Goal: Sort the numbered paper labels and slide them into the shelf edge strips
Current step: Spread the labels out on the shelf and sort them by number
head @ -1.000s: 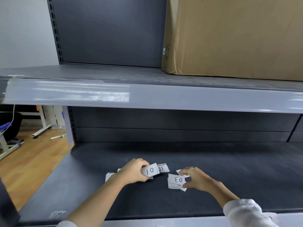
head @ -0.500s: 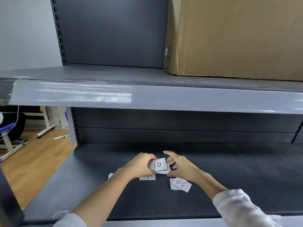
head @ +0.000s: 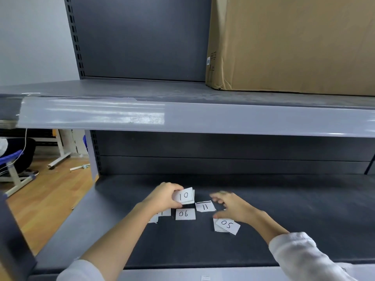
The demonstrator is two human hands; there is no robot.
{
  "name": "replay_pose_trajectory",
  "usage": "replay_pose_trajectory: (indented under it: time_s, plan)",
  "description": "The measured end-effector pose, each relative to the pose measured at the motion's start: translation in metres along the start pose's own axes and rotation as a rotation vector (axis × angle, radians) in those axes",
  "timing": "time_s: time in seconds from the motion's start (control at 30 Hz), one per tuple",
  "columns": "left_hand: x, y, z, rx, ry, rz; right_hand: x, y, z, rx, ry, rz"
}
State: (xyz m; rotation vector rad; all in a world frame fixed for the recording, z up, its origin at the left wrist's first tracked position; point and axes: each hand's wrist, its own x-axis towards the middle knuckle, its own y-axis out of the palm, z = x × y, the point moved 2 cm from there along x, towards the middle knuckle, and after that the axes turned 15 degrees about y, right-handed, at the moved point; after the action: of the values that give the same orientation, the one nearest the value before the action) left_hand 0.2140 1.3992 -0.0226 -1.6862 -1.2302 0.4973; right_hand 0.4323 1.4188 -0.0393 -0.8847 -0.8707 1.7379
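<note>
My left hand [head: 164, 196] grips a small stack of white paper labels [head: 185, 195] with "10" on top, held just above the dark lower shelf [head: 294, 209]. On the shelf lie label "11" [head: 205, 206], label "06" [head: 185, 214] and a small pile topped by "05" [head: 227, 225]. Other labels [head: 160, 216] are partly hidden under my left wrist. My right hand [head: 233, 207], blurred, hovers with fingers spread just right of "11" and above the "05" pile, holding nothing. The glossy grey edge strip [head: 182, 118] of the upper shelf runs across the view.
A large cardboard box [head: 294, 43] stands on the upper shelf at the right. The perforated shelf upright [head: 95, 155] is at the left, with wooden floor [head: 46, 195] and chair legs [head: 16, 177] beyond. A second edge strip [head: 203, 275] runs along the lower shelf's front.
My right hand moved from the "03" pile toward the left hand's stack, then drew back right and open. Label "11" now lies exposed on the shelf; the pile's top reads "05".
</note>
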Motion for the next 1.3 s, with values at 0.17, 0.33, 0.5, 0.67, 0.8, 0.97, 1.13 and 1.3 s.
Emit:
replay_pose_trajectory:
  time_s: [0.17,0.33,0.5,0.67,0.8,0.97,1.13,1.3]
  plan:
    - [-0.013,-0.010,0.018,-0.015,-0.047,-0.008,-0.008,0.009,-0.036,-0.243,0.125,0.046]
    - [-0.013,-0.010,0.023,-0.012,-0.059,-0.007,-0.009,0.010,-0.042,-0.208,0.150,0.039]
    - [-0.009,-0.003,0.018,-0.021,-0.041,0.007,-0.010,0.012,-0.044,-0.191,0.126,0.076]
    - [-0.003,0.007,0.014,-0.038,-0.025,0.037,-0.009,0.013,-0.051,-0.195,0.091,0.002]
    - [0.000,0.010,0.014,-0.040,-0.028,0.049,-0.006,-0.004,-0.063,-0.110,0.141,-0.114]
    - [0.002,0.014,0.012,-0.036,-0.023,0.063,-0.004,-0.007,-0.093,-0.166,0.286,-0.230]
    - [0.003,0.016,0.011,-0.039,-0.008,0.064,-0.008,0.000,-0.094,-0.350,0.307,-0.224]
    - [0.006,0.017,0.012,-0.034,-0.031,0.064,-0.011,0.004,-0.059,-0.242,0.096,-0.086]
